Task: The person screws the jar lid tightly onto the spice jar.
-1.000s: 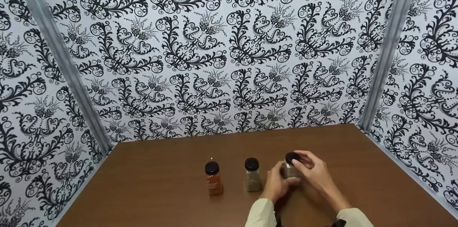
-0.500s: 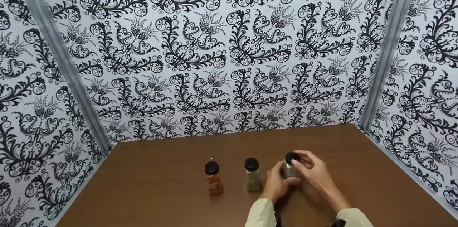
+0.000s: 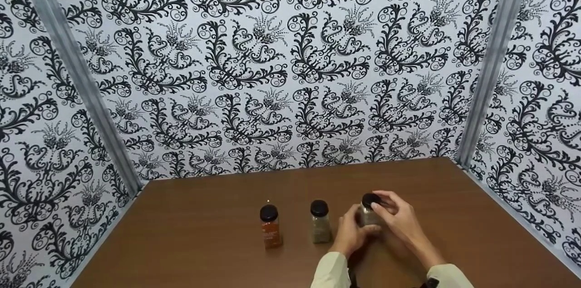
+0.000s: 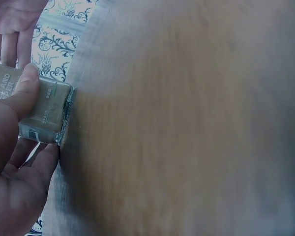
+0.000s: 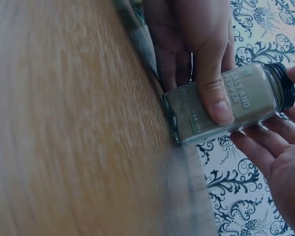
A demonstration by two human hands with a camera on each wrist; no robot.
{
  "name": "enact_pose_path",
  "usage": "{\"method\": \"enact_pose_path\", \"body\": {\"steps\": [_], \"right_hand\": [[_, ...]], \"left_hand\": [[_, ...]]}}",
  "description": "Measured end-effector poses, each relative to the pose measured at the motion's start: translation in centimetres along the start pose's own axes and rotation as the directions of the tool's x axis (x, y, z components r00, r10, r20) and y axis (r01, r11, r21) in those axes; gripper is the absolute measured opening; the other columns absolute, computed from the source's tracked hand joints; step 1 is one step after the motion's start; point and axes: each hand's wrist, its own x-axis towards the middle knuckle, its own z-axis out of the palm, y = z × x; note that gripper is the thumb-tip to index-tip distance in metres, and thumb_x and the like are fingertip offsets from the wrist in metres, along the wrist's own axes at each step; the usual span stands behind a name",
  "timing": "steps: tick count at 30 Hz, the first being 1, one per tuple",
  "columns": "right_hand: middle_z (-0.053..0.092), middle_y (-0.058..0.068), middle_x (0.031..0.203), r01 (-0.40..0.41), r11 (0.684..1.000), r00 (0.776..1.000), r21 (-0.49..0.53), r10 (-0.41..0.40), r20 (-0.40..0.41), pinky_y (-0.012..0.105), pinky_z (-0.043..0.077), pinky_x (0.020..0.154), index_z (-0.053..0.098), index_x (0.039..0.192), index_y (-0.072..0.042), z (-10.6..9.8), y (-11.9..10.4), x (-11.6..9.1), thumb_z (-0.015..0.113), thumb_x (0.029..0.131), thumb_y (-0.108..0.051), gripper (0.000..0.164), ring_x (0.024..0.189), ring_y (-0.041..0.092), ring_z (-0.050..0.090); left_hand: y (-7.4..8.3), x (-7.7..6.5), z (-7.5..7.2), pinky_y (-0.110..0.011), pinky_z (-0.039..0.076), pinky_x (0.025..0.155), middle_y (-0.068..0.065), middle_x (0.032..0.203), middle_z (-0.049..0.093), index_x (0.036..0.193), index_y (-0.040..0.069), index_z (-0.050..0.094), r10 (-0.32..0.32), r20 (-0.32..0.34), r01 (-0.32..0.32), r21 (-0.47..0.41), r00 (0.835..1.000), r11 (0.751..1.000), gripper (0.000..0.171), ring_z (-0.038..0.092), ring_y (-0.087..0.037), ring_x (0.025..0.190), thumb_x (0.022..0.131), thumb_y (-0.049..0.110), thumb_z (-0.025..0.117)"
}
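A glass spice jar (image 5: pixel 248 98) with a black lid (image 5: pixel 283 88) stands upright on the brown table, its white label reading "SALT AND PEPPER". My left hand (image 3: pixel 352 233) grips the jar's body low down, thumb across the front. My right hand (image 3: pixel 401 222) pinches the lid from above between thumb and fingers. In the left wrist view the jar's base shows at the wood surface, with the left thumb (image 4: pixel 25 93) pressed on the label. The lid lies outside that view.
Left of my hands a second black-lidded jar (image 3: pixel 321 229) holds something greenish-brown. Further left stands a jar of orange-red spice (image 3: pixel 271 233). The table (image 3: pixel 195 233) is bounded by walls (image 3: pixel 290 74) patterned in black and white, with grey strips at the corners.
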Motion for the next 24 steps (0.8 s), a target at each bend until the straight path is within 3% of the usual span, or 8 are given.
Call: {"method": "enact_pose_path", "body": {"steps": [24], "right_hand": [[0.070,0.019,0.125,-0.013,1.000,1.000,0.003,0.013,0.002,0.014,0.051,0.089,0.065,0.126,-0.004,-0.12,0.00,-0.16,0.067,0.095,-0.010,0.032,0.107,0.001,0.065]], "left_hand": [[0.16,-0.16,0.08,-0.022,0.052,0.079,-0.002,0.103,0.076,0.117,0.018,0.066,0.003,-0.011,-0.003,0.007,1.000,1.000,0.046,0.067,-0.006,0.090,0.076,0.021,0.087]]}}
